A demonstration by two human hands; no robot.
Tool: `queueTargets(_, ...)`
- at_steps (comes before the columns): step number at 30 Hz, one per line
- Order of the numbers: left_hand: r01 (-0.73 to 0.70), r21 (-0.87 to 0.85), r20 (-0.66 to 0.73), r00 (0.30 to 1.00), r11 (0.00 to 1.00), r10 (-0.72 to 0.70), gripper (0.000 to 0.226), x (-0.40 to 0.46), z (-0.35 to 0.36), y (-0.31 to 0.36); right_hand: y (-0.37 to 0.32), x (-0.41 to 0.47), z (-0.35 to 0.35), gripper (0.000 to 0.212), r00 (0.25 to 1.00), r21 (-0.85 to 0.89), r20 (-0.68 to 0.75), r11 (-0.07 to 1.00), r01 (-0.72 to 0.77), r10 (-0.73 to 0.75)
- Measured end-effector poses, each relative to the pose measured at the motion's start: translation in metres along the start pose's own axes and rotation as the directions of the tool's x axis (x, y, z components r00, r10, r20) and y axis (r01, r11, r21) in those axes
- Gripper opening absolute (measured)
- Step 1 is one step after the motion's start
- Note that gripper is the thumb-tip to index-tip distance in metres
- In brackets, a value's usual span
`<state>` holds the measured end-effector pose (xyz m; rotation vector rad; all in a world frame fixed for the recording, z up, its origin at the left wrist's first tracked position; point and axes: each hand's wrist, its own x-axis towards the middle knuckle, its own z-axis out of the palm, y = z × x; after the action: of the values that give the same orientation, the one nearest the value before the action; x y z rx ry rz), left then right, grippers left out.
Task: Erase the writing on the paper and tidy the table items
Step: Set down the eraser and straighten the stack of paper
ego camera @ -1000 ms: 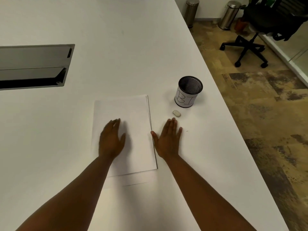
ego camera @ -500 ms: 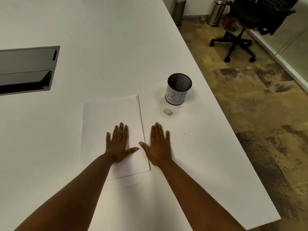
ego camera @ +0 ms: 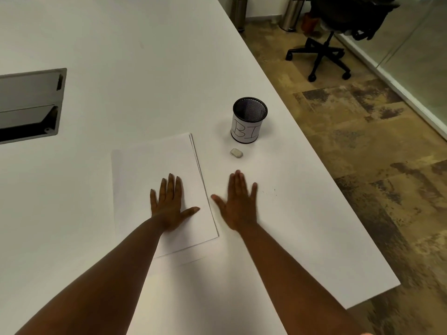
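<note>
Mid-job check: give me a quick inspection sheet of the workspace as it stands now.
Surface: white table, with a recessed hatch at its left.
Job's things: paper stack, top sheet looks blank; eraser loose between the stack and the mesh cup, which looks empty.
Clutter: faint specks right of the right hand.
Grippers: left hand flat on the paper, open; right hand open, beside the stack.
Cables: nothing seen.
Surroundings: office chair, two steel bins, patterned floor.
</note>
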<state>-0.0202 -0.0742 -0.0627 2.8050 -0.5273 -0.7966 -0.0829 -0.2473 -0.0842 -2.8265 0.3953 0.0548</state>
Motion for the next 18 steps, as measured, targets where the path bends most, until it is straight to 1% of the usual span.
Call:
queueTargets(1, 0.004, 0.004, -0.001, 1.000, 1.000, -0.004, 0.105, 0.000, 0.001, -0.001, 0.007, 0.002, -0.002, 0.112, 0.998, -0.009, -0.012, 0.998, -0.070, 0.070)
queueTargets(3, 0.004, 0.014, -0.005, 1.000, 1.000, -0.004, 0.098, 0.000, 0.002, -0.001, 0.020, -0.004, -0.004, 0.107, 0.966, -0.006, -0.101, 0.971, -0.240, 0.238)
queueTargets(4, 0.006, 0.011, -0.008, 1.000, 1.000, -0.006, 0.096, 0.000, 0.002, -0.001, 0.022, -0.010, -0.007, 0.100, 0.934, 0.000, -0.138, 0.943, -0.334, 0.330)
queueTargets(5, 0.003, 0.007, -0.009, 1.000, 1.000, -0.003, 0.096, 0.000, 0.002, -0.001, 0.021, -0.018, -0.008, 0.094, 0.890, 0.014, -0.125, 0.898, -0.441, 0.439)
queueTargets(6, 0.000, 0.007, -0.010, 1.000, 1.000, 0.000, 0.095, 0.000, 0.003, -0.001, 0.018, -0.024, -0.010, 0.090, 0.837, 0.033, -0.083, 0.841, -0.540, 0.541)
queueTargets(7, 0.002, 0.006, -0.012, 1.000, 1.000, -0.002, 0.095, 0.000, 0.003, 0.000, 0.014, -0.027, -0.010, 0.090, 0.800, 0.054, -0.076, 0.803, -0.593, 0.596)
queueTargets(8, 0.002, 0.004, -0.017, 1.000, 1.000, -0.002, 0.095, -0.001, 0.003, 0.000, 0.008, -0.031, -0.012, 0.089, 0.802, 0.070, -0.117, 0.810, -0.582, 0.586)
queueTargets(9, 0.005, -0.001, -0.025, 1.000, 1.000, -0.005, 0.095, 0.000, 0.003, -0.001, 0.003, -0.030, -0.013, 0.089, 0.842, 0.073, -0.162, 0.858, -0.509, 0.514)
queueTargets(10, 0.002, -0.003, -0.024, 1.000, 1.000, -0.002, 0.095, 0.000, 0.003, 0.000, 0.000, -0.030, -0.009, 0.093, 0.898, 0.060, -0.167, 0.913, -0.404, 0.408)
queueTargets(11, 0.000, -0.001, -0.020, 1.000, 1.000, 0.000, 0.095, -0.001, 0.003, 0.000, -0.002, -0.028, -0.007, 0.100, 0.946, 0.029, -0.131, 0.955, -0.296, 0.297)
queueTargets(12, 0.003, 0.000, -0.020, 1.000, 1.000, -0.003, 0.095, 0.000, 0.002, -0.001, -0.001, -0.024, -0.005, 0.109, 0.978, 0.017, -0.067, 0.980, -0.199, 0.200)
queueTargets(13, 0.005, 0.004, -0.018, 1.000, 1.000, -0.005, 0.095, 0.000, 0.003, -0.001, 0.003, -0.021, -0.006, 0.115, 0.988, 0.016, 0.004, 0.988, -0.152, 0.152)
queueTargets(14, 0.005, 0.010, -0.017, 1.000, 1.000, -0.005, 0.095, 0.000, 0.003, -0.001, 0.010, -0.019, -0.009, 0.119, 0.990, 0.007, 0.040, 0.991, -0.136, 0.135)
queueTargets(15, 0.007, 0.014, -0.017, 1.000, 1.000, -0.007, 0.095, 0.000, 0.002, -0.001, 0.018, -0.017, -0.010, 0.119, 0.988, -0.009, 0.040, 0.989, -0.150, 0.151)
queueTargets(17, 0.011, 0.015, -0.014, 1.000, 1.000, -0.011, 0.095, 0.000, 0.003, -0.001, 0.032, -0.023, -0.009, 0.113, 0.964, -0.014, -0.036, 0.964, -0.264, 0.263)
queueTargets(18, 0.012, 0.014, -0.009, 1.000, 1.000, -0.012, 0.096, 0.000, 0.003, -0.001, 0.036, -0.030, -0.009, 0.109, 0.936, -0.014, -0.093, 0.940, -0.342, 0.339)
